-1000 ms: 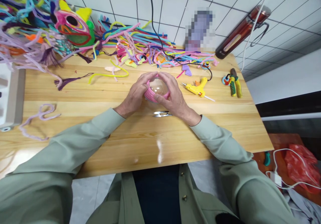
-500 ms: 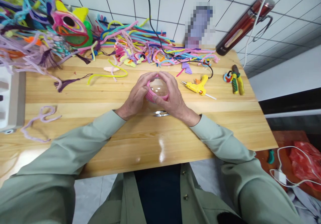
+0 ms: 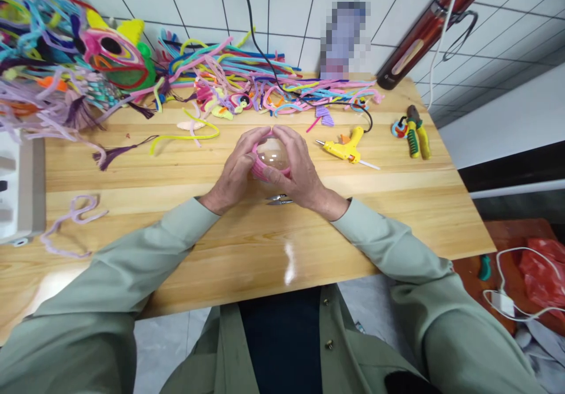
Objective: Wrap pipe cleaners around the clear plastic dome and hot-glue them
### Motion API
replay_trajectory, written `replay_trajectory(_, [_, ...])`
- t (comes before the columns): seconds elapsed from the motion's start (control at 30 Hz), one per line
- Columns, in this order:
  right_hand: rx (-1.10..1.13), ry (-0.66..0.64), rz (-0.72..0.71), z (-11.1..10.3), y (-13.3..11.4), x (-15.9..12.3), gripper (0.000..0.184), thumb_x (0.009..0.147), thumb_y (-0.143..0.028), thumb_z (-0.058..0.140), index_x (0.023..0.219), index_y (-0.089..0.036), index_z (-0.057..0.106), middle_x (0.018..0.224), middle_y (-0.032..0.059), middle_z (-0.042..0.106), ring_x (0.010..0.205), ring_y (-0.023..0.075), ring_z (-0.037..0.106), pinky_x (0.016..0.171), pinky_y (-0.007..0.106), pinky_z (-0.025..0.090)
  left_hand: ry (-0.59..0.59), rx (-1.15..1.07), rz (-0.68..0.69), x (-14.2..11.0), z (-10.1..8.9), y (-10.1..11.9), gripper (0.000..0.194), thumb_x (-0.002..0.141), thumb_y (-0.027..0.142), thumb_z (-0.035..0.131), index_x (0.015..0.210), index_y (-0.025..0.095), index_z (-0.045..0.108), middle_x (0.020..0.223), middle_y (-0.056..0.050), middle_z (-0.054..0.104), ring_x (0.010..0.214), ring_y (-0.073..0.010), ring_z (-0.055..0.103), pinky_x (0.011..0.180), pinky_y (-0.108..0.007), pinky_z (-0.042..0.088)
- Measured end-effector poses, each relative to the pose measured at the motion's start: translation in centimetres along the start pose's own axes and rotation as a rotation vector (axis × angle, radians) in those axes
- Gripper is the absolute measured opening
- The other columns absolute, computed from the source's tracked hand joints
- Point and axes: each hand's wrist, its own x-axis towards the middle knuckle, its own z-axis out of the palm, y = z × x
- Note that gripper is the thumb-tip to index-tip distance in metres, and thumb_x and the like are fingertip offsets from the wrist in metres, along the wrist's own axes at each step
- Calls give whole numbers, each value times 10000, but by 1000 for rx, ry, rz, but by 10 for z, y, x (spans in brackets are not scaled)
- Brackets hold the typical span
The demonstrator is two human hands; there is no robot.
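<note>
Together, your left hand (image 3: pixel 232 173) and right hand (image 3: pixel 300 173) cup the clear plastic ball wrapped in pink pipe cleaner (image 3: pixel 270 159) above the wooden worktop (image 3: pixel 176 164), each grip closed round it, steadying the wrapping.

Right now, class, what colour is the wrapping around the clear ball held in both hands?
Pink, seen in the head view: wrapping around the clear ball.
</note>
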Motion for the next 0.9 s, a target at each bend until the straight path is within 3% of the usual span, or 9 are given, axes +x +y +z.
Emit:
replay_trajectory(0.17, [3,-19,31,-1,-1,1,856,1066,-805,603,1693,-233,494,1761,217,560,1690,406,490,1420,703,401,26,22,14,0,2,-2,630,1148,671,444,1649,336,625,1723,-87,632,1629,-378,574,1408,-617,457])
replay_trajectory(0.37, [-10,-12,14,-1,-1,2,915,1072,-860,518,1692,-188,492,1755,244,565,1692,392,495,1423,683,404,18,-9,34,-1,3,-3,675,1147,700,451,1681,310,589,1744,-116,603,1653,-366,546,1433,-578,412])
replay_trajectory(0.5, [-27,-15,21,-1,-2,2,878,1076,-849,520,1688,-220,501,1757,214,579,1692,383,503,1421,672,411,-13,21,16,-3,2,-2,735,1130,753,466,1710,307,533,1776,-144,557,1662,-389,532,1422,-599,420])
replay_trajectory(0.9, [-24,17,-27,1,-2,0,870,1091,-819,542,1690,-190,487,1727,234,592,1666,392,532,1417,662,431,-54,113,75,-1,-3,4,673,1177,692,406,1736,330,498,1763,-137,566,1668,-370,517,1426,-610,413])
